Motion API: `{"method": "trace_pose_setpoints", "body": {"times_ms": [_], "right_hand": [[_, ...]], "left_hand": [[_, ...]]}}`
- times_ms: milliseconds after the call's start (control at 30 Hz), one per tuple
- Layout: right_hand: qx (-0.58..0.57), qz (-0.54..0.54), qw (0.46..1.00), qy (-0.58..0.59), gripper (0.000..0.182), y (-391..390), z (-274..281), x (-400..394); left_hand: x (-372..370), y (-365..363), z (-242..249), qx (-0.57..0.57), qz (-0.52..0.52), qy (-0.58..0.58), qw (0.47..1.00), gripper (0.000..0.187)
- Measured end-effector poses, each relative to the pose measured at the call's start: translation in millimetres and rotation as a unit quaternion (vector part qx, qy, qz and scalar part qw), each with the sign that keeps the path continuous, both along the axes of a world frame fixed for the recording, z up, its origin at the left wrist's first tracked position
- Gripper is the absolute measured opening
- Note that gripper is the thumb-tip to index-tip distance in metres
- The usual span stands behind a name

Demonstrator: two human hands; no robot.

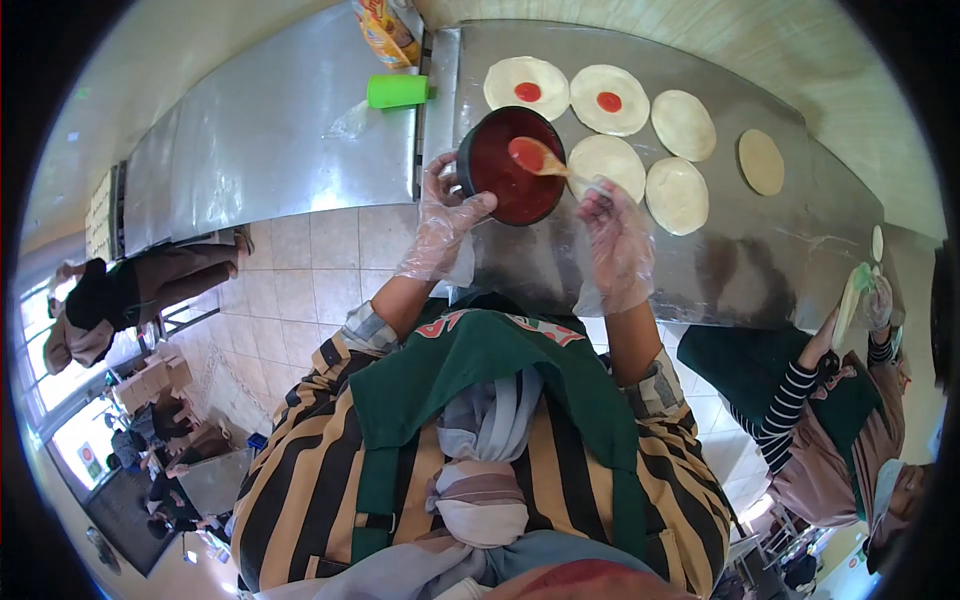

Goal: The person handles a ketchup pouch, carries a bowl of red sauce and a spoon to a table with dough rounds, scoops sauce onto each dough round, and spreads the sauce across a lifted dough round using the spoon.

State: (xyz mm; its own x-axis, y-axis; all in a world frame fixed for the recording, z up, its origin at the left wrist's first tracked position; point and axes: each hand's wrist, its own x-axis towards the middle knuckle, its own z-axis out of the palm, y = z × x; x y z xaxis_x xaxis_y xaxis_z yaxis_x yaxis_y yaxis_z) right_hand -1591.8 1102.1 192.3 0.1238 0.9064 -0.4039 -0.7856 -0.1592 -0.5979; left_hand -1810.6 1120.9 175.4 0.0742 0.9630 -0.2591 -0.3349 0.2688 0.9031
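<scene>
My left hand (448, 218), in a clear plastic glove, grips the rim of a dark bowl (512, 200) of red sauce. In my gloved right hand (612, 235) is the handle of a wooden spoon (541, 157), its head over the bowl with red sauce on it. Just beyond the bowl lie two flat dough rounds, one at the left (510, 80) and one beside it (622, 85), each with a red spot of sauce. Several plain dough rounds (684, 126) lie to the right on the metal table (560, 260).
A green cup (397, 91) lies on its side near a yellow packet (386, 35) at the back. At the right, a co-worker in striped sleeves (790, 410) handles a dough round (849, 305). Another person (130, 295) is at the far left.
</scene>
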Motion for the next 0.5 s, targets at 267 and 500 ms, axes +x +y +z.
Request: {"method": "trace_pose_setpoints", "body": {"times_ms": [267, 500], "right_hand": [[0.062, -0.103, 0.711, -0.693, 0.018, -17.1, -9.7, 67.3], [0.104, 0.021, 0.581, -0.807, 0.017, -16.7, -18.0, 70.5]], "left_hand": [[1.5, 7.2, 0.7, -0.027, 0.021, -0.032, 0.999, 0.084], [1.7, 7.8, 8.9, -0.038, 0.014, -0.034, 0.999, 0.083]]}}
